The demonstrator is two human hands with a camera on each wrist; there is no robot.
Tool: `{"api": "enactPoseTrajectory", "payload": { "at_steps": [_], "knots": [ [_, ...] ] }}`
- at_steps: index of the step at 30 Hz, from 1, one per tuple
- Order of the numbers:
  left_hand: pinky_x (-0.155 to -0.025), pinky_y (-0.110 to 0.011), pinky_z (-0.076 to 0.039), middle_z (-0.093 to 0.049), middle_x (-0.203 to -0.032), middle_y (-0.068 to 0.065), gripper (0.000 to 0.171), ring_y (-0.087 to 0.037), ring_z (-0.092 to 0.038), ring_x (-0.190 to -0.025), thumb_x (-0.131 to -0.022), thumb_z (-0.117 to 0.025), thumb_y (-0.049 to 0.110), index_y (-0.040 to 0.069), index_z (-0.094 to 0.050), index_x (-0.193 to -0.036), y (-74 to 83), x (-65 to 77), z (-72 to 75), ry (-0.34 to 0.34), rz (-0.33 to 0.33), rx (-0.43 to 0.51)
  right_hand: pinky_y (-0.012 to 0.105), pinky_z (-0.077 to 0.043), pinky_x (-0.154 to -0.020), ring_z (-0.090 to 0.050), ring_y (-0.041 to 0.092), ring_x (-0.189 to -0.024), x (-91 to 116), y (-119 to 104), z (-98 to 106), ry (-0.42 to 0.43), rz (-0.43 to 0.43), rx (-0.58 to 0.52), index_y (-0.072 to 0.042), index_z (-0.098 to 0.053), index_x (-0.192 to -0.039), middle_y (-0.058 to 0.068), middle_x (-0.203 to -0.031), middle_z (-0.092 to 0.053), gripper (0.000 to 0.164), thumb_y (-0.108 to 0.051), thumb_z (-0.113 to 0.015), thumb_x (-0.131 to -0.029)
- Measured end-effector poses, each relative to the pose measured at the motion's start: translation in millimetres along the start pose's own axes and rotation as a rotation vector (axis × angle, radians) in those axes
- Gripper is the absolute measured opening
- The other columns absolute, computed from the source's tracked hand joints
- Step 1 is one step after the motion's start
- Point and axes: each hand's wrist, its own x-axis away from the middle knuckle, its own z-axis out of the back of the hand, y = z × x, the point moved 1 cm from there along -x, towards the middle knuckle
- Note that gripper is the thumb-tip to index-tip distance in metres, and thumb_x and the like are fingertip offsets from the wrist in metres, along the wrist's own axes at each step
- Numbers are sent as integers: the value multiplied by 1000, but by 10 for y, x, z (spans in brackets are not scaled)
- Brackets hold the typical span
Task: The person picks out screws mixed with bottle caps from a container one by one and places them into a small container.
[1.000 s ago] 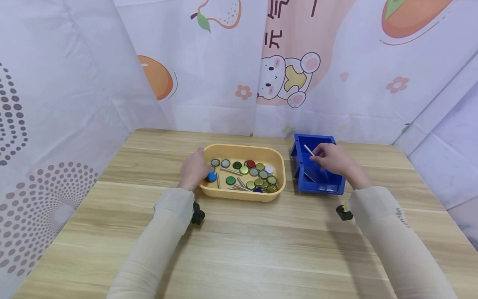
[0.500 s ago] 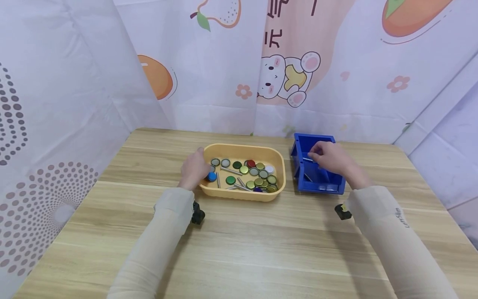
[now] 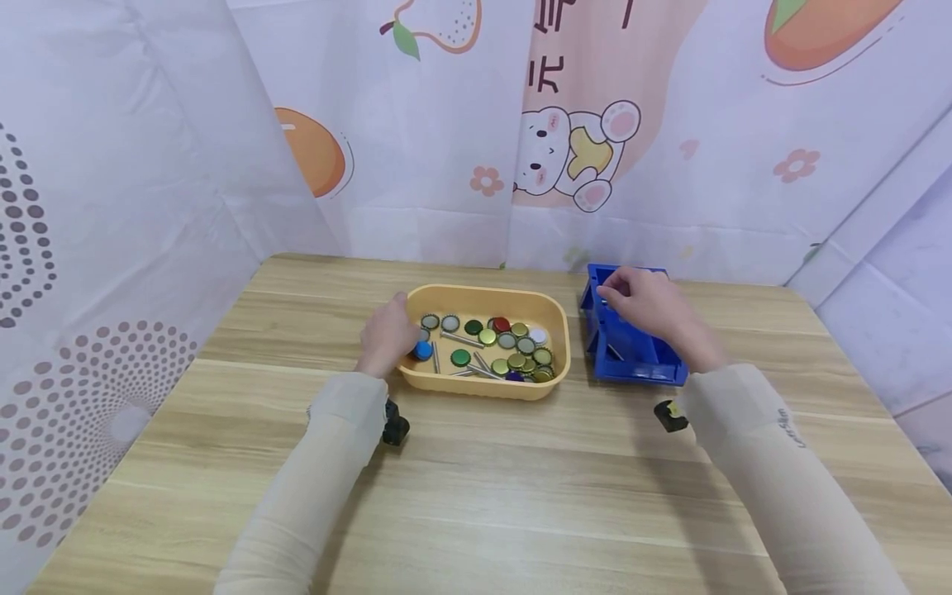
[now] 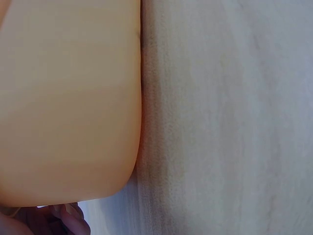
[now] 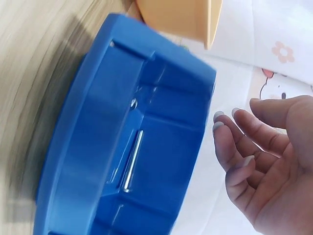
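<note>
My left hand (image 3: 389, 337) grips the left end of a yellow plastic tray (image 3: 476, 386); in the left wrist view its fingertips (image 4: 73, 219) curl at the tray's end wall (image 4: 73, 122). Inside the tray lie several bottle caps, among them a green cap (image 3: 460, 358) and a red cap (image 3: 502, 325), mixed with several metal nails (image 3: 461, 339). Over the blue bin (image 3: 641, 373) my right hand (image 3: 649, 304) hovers with loosely bent fingers, holding nothing. A silver nail (image 5: 133, 161) rests on the bin's floor in the right wrist view.
Both containers stand side by side near the back of the wooden table (image 3: 521, 487), a narrow gap between them. A printed curtain (image 3: 416, 165) hangs right behind the table's far edge. Another curtain (image 3: 97, 248) closes off the left side.
My right hand let go of a nail into the blue bin, then moved left and slightly away from me, up over the bin. The left hand stays at the tray.
</note>
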Motion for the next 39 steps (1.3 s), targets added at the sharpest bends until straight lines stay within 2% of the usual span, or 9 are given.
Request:
{"api": "enactPoseTrajectory", "payload": {
  "at_steps": [4, 10, 15, 19, 25, 31, 36, 39],
  "knots": [
    [-72, -40, -48, -65, -123, -17, 56, -32, -63, -97, -90, -57, 13, 9, -43, -144, 9, -3, 2, 1, 1, 0, 43, -49, -78, -62, 27, -84, -25, -107, -30, 7, 6, -14, 0, -65, -109, 16, -96, -69, 33, -31, -55, -100],
    [-71, -40, -47, -65, -121, -17, 55, -32, -63, -96, -90, -58, 13, 10, -44, -143, 21, 5, 0, 3, 5, -2, 38, -49, -72, -63, 24, -78, -81, -281, -123, 0, 48, -22, -4, -68, -106, 13, -91, -70, 27, -27, -56, -98],
    [-73, -41, -47, -65, -122, -17, 55, -32, -63, -97, -90, -58, 13, 10, -44, -143, 22, 6, -12, 0, 5, 3, 39, -54, -71, -67, 24, -83, -118, -427, -245, -84, 71, -10, -4, -67, -110, 16, -100, -72, 28, -28, -57, -99],
    [-79, -45, -49, -64, -125, -17, 57, -33, -63, -100, -90, -58, 13, 10, -42, -145, 23, 5, -15, -5, 10, 8, 38, -55, -73, -68, 24, -85, -137, -539, -373, -144, 110, -3, -4, -67, -109, 14, -100, -73, 27, -29, -60, -98],
    [-74, -42, -46, -65, -122, -17, 55, -33, -63, -98, -90, -58, 14, 11, -44, -143, 23, 2, -10, -2, 10, 5, 37, -55, -74, -66, 21, -83, -150, -710, -523, -184, 160, 1, -4, -67, -108, 11, -98, -73, 28, -30, -64, -95],
    [-69, -39, -44, -65, -120, -17, 56, -33, -63, -95, -90, -58, 14, 11, -43, -144, 13, -7, -13, 1, 17, -1, 33, -51, -72, -62, 17, -77, -183, -875, -652, -241, 201, 53, -4, -68, -107, 8, -92, -73, 30, -31, -65, -94],
    [-68, -37, -44, -65, -120, -17, 55, -32, -62, -95, -91, -57, 14, 11, -42, -145, 16, -2, -2, -3, 15, -4, 36, -52, -81, -64, 18, -85, -166, -979, -771, -336, 169, 62, -7, -68, -109, 7, -99, -72, 30, -34, -64, -95],
    [-69, -38, -45, -65, -120, -17, 54, -33, -63, -97, -92, -56, 13, 11, -43, -144, 19, 6, 4, 3, 14, -6, 38, -54, -84, -67, 19, -90, -153, -1032, -841, -363, 150, 57, -9, -69, -108, 7, -102, -73, 29, -34, -65, -94]
  ]
}}
